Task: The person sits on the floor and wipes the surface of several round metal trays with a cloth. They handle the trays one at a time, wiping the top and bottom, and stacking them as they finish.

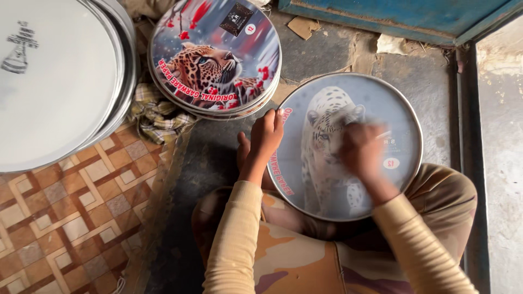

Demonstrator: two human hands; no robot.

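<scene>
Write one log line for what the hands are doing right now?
left hand: grips rim of round leopard-print disc | right hand: blurred, on disc face | stack of leopard discs: behind, apart

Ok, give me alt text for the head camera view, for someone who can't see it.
Seen from above, a seated person steadies a round disc printed with a pale leopard on their lap, left hand gripping its edge while the blurred right hand moves across its face. A stack of similar leopard-print discs and plain metal plates lies nearby.
</scene>
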